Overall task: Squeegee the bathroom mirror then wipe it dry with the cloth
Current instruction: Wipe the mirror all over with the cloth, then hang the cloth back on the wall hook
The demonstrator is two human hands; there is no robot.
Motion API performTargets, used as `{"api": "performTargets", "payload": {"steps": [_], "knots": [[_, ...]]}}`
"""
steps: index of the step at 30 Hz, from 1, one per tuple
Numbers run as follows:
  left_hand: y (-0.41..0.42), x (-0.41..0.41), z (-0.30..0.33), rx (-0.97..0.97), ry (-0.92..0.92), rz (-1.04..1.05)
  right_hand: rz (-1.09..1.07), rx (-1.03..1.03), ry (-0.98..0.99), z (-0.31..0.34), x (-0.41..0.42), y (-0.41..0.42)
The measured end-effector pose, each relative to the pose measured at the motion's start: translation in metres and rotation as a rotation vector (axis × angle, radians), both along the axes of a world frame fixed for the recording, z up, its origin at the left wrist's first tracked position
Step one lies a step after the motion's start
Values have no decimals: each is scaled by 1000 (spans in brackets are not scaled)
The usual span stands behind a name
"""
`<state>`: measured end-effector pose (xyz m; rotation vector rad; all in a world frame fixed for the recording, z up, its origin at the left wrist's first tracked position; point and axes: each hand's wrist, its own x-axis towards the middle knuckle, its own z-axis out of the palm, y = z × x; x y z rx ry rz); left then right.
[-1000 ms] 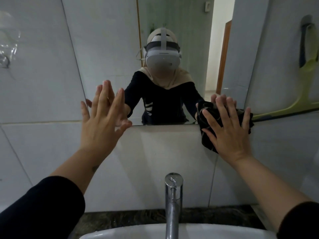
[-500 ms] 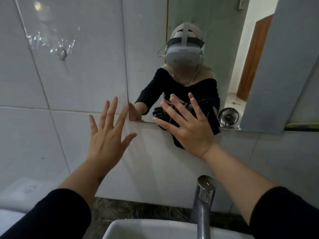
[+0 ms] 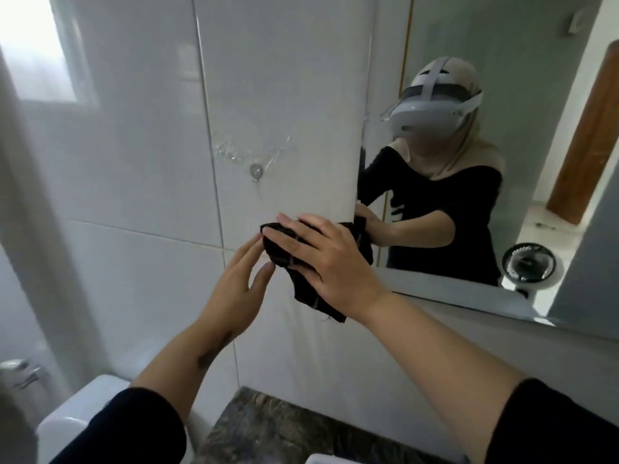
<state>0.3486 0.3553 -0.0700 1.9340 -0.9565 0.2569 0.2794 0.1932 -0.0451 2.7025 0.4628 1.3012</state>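
Fingers (image 3: 294, 243) on cloth (image 3: 316, 301), tail seemingly down-right.

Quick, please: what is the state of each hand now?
Left hand: open, holds nothing, fingers straight beside the black cloth.
Right hand: open, fingers spread, pressing the black cloth.

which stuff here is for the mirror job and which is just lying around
For the job:
cloth, pressed at the mirror's lower left corner
mirror
right hand, left hand

Just there:
wall hook
toilet tank
counter
fan, seen in the mirror

No squeegee in view.
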Motion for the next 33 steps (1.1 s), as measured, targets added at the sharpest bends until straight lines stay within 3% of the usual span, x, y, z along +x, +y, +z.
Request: {"api": "performTargets", "payload": {"steps": [6, 10, 16, 20, 26, 30, 33], "knots": [[20, -1, 57, -359, 364, -220, 177, 311, 170, 50, 16, 30], [29, 13, 81, -434, 291, -33, 36, 244, 108, 74, 25, 33], [29, 58, 97, -101, -38, 255, -258, 33, 32, 87, 45, 23], [14, 75, 107, 19, -171, 415, -404, -50, -34, 100, 67, 31], [-6, 88, 90, 69, -193, 444, -520, -46, 10, 77, 82, 32], [-12, 86, 89, 107, -208, 458, -528, 59, 2, 65, 83, 40], [-11, 82, 86, 227, -167, 418, -536, 182, 108, 59, 81, 49]]}}
